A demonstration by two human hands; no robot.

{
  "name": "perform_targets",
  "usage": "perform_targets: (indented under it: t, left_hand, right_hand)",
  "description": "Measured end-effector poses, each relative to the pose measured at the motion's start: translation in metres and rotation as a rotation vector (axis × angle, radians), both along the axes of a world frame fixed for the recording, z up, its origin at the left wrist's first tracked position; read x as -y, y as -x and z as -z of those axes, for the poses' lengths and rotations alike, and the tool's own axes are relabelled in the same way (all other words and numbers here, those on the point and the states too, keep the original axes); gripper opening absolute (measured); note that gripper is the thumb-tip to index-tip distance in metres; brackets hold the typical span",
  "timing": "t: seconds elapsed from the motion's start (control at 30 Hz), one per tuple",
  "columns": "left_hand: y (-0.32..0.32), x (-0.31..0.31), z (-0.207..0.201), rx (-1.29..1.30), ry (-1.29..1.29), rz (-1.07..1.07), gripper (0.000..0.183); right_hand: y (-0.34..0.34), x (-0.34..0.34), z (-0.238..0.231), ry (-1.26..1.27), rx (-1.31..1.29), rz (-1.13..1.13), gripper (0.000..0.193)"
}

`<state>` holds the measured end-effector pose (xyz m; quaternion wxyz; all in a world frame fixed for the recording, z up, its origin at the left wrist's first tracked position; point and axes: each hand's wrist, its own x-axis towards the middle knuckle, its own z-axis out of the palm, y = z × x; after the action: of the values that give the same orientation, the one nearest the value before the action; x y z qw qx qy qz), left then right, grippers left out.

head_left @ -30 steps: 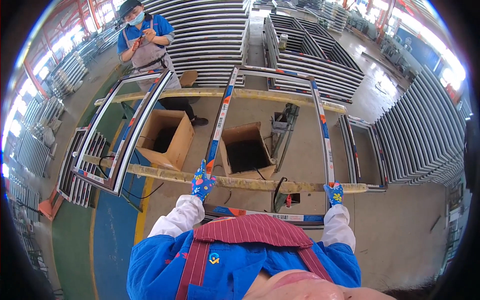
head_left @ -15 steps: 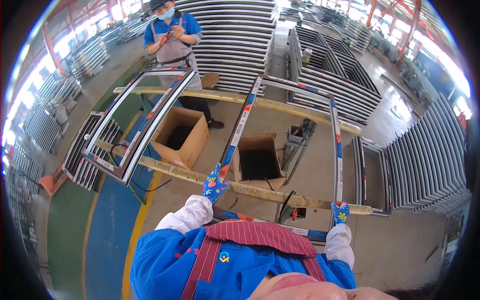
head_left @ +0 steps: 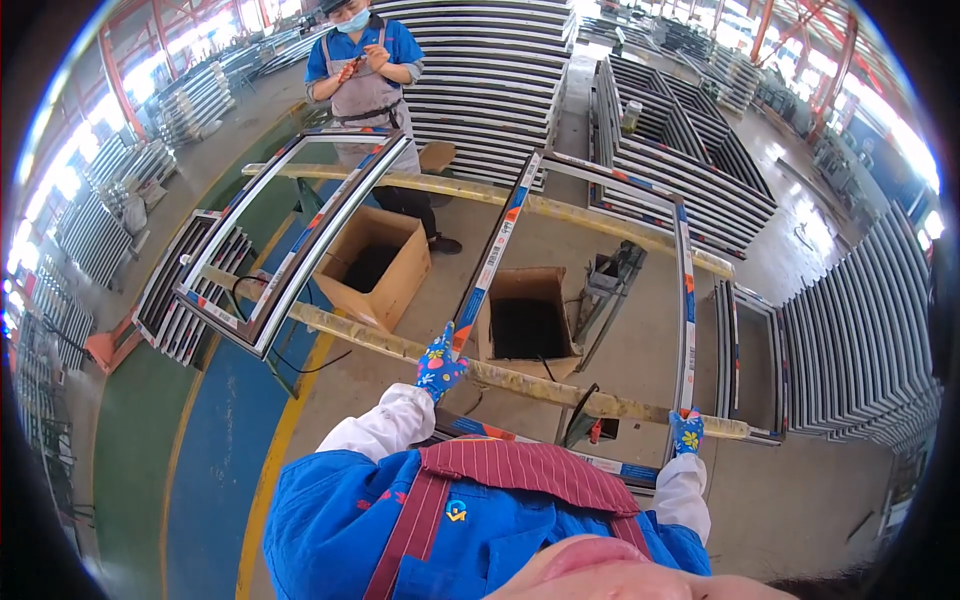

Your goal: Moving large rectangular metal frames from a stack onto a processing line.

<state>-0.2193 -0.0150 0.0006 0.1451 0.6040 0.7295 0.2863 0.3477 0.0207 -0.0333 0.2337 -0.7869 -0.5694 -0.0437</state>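
A large rectangular metal frame (head_left: 497,243) with blue, orange and white tape strips lies across two horizontal rails. My left hand (head_left: 440,368), in a blue flowered glove, is closed around its left side bar, just above the near rail (head_left: 520,380). On the right side bar, my right hand (head_left: 687,432) grips in a matching glove near the right end of that rail. The frame's near edge runs close to my apron, partly hidden by it. Both palms face the frame, so the undersides of my fingers are hidden.
Another frame (head_left: 285,255) rests on the rails at left. Two open cardboard boxes (head_left: 400,285) stand beneath. A co-worker (head_left: 365,85) stands beyond the far rail (head_left: 460,192), holding something small. Tall frame stacks (head_left: 850,320) rise at right and behind.
The whole scene has shifted slightly to the right in the picture as my head turned. Both hands keep their hold on the frame, which stays on the rails.
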Motion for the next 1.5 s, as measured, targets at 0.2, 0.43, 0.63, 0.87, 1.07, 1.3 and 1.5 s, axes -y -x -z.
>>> perform_targets:
  t: [0.2,0.43,0.63,0.87,1.07,1.3,1.5]
  left_hand:
    - [0.003,0.004,-0.005,0.017,0.051,-0.004,0.083]
    - [0.001,-0.001,0.000,0.004,0.002,0.021,0.083]
    - [0.003,0.000,0.002,0.018,0.000,0.013,0.083]
    - [-0.001,0.001,-0.010,0.057,0.099,0.005,0.083]
    - [0.000,0.001,-0.009,0.058,0.100,-0.004,0.082]
    - [-0.001,0.002,-0.008,0.067,0.064,0.016,0.082]
    - [0.002,0.004,-0.003,0.055,0.040,0.005,0.081]
  right_hand:
    - [0.012,0.000,-0.020,0.195,-0.173,0.014,0.044]
    - [0.008,0.003,-0.020,0.217,-0.098,0.040,0.043]
    - [0.016,0.005,-0.033,0.237,-0.149,0.040,0.046]
    - [0.013,0.008,-0.023,0.143,-0.036,-0.005,0.067]
    - [0.018,0.008,-0.027,0.176,-0.091,0.010,0.064]
    - [0.008,0.004,-0.022,0.269,-0.222,0.018,0.046]
    - [0.012,0.002,-0.026,0.229,-0.255,-0.012,0.044]
